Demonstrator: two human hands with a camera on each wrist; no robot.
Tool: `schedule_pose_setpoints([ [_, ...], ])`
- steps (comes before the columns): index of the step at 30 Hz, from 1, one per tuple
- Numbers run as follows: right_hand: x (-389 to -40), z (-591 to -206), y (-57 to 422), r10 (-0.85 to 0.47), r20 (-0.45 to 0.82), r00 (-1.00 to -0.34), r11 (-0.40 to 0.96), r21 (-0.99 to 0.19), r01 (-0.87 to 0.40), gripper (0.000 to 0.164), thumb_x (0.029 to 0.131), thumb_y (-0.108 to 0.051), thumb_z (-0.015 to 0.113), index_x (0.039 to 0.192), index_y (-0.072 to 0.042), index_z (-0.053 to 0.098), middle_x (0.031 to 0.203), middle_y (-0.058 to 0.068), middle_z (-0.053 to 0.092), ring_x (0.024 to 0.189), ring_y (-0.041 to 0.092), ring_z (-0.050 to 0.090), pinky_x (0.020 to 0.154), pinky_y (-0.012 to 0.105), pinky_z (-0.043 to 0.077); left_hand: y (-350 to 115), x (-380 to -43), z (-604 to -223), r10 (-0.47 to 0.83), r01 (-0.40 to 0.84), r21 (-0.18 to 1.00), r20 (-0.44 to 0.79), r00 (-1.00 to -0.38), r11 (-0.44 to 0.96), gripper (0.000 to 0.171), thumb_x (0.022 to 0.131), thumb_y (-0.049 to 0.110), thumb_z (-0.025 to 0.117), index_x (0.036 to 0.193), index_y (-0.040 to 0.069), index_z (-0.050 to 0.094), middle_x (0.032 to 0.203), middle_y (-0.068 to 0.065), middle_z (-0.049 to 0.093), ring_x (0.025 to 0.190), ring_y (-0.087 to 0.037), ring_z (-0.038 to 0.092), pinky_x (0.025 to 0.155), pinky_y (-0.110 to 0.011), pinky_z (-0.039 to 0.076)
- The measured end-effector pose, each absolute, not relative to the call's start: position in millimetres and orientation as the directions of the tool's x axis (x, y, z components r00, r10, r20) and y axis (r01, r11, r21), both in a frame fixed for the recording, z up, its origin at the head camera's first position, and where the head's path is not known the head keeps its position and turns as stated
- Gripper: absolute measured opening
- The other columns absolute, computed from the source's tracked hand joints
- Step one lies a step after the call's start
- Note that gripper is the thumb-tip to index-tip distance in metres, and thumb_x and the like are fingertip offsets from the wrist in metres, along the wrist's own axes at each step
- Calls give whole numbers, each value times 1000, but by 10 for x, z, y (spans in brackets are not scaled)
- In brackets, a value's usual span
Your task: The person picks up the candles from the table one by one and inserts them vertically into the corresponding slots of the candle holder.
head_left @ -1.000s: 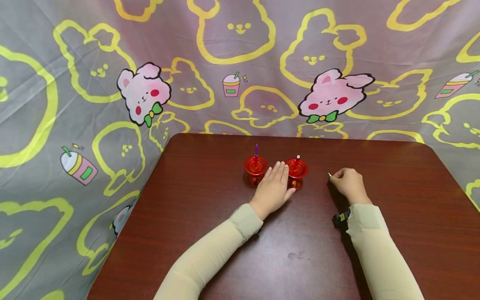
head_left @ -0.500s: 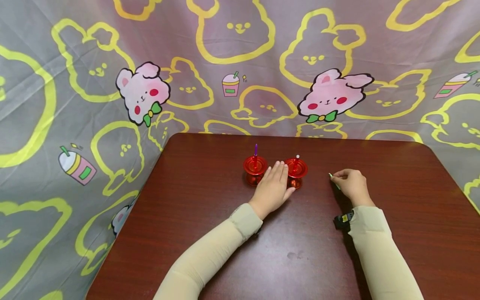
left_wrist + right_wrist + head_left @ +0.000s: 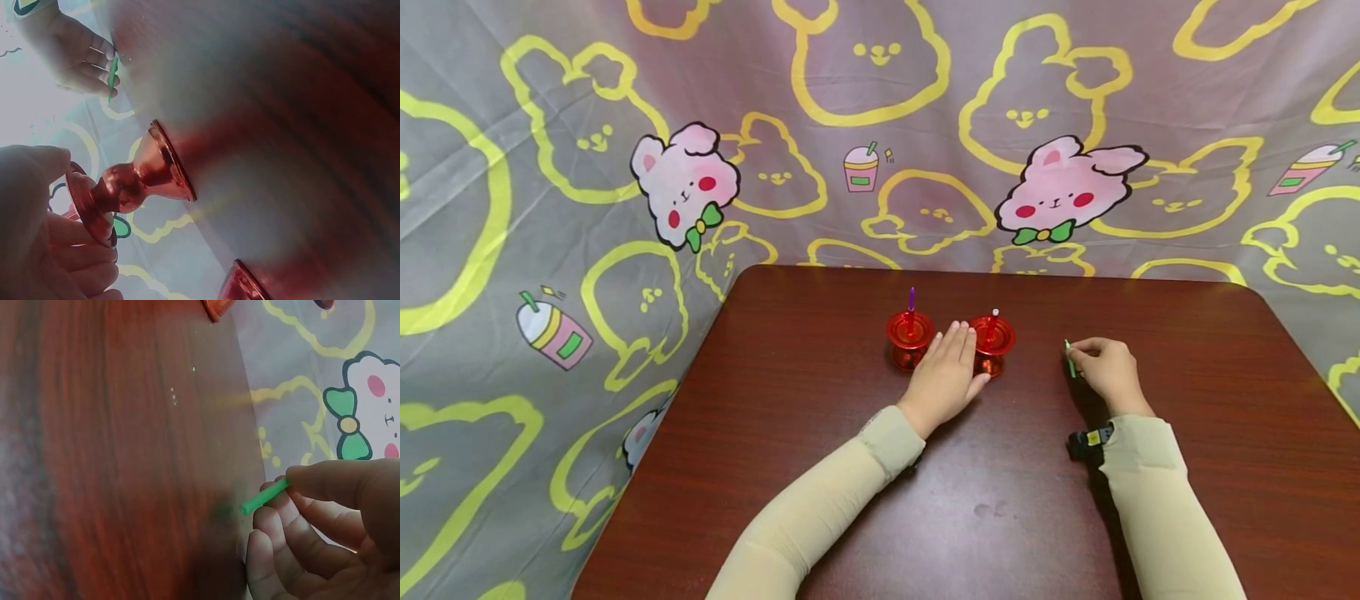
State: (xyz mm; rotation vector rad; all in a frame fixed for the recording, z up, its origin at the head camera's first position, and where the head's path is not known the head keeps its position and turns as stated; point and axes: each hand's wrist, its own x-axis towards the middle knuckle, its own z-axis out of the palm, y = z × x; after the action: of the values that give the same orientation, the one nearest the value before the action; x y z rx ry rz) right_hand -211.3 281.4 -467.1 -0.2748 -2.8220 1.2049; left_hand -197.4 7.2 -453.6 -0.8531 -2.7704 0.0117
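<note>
Two shiny red candle holders stand side by side in the head view. A thin purple candle [image 3: 912, 298] rises from the left holder [image 3: 912, 328]. The right holder [image 3: 996, 335] has a white-tipped stem [image 3: 996, 313] at its centre. My left hand [image 3: 946, 379] holds this right holder, its thumb and fingers on either side of the dish [image 3: 83, 199] in the left wrist view. Farther right, my right hand [image 3: 1105, 371] pinches a thin green candle [image 3: 265, 497] between thumb and fingertips. That candle is nearly upright, close over the table.
The brown wooden table [image 3: 820, 467] ends at a patterned curtain [image 3: 865, 225] behind and to the left. A few pale specks [image 3: 174, 397] lie on the tabletop in the right wrist view.
My right hand has shifted slightly right and turned the green candle, so more of its length shows and it stands more upright. The left hand stays at the right holder.
</note>
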Motion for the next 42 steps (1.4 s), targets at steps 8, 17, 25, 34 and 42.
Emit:
schedule_pose_setpoints([
  [8,-2058,-4689,2789,238,-21,-971,607,-778,166,29,96,-18,68,108,8,72,72,-3,69,59,1,58,54,19,48,72,-1964,-4524,552,553,-66,221,-804,831,68,105,49,50,152,0,43,157,-16,43,148,-27,35,121,-39,26],
  [17,-2009,-4685,2743,241,-62,-969,444,-880,167,34,94,-17,72,113,12,69,72,-13,68,62,1,63,58,18,52,74,-1963,-4522,550,551,-60,213,-808,833,68,105,49,49,152,0,43,157,-15,42,149,-27,35,121,-39,26],
  [25,-1987,-4702,2692,259,-44,-965,428,-890,156,34,93,-17,74,113,11,69,68,-21,65,61,-1,62,57,18,51,71,-1968,-4532,556,557,-66,219,-802,828,69,105,49,49,152,-1,42,157,-16,43,148,-27,35,121,-40,28],
  [34,-1993,-4721,2652,273,-28,-961,411,-900,143,36,93,-22,76,112,9,71,67,-20,65,60,-1,62,55,20,52,71,-1976,-4550,556,556,-70,223,-801,829,69,105,49,50,152,-1,42,156,-16,43,148,-27,36,120,-41,30],
  [42,-1988,-4695,2628,288,-43,-957,397,-904,161,38,93,-25,76,112,7,71,68,-20,65,60,3,64,55,23,54,71,-1983,-4564,555,553,-87,251,-793,829,68,104,49,51,151,-1,45,155,-16,45,147,-27,38,119,-40,31],
])
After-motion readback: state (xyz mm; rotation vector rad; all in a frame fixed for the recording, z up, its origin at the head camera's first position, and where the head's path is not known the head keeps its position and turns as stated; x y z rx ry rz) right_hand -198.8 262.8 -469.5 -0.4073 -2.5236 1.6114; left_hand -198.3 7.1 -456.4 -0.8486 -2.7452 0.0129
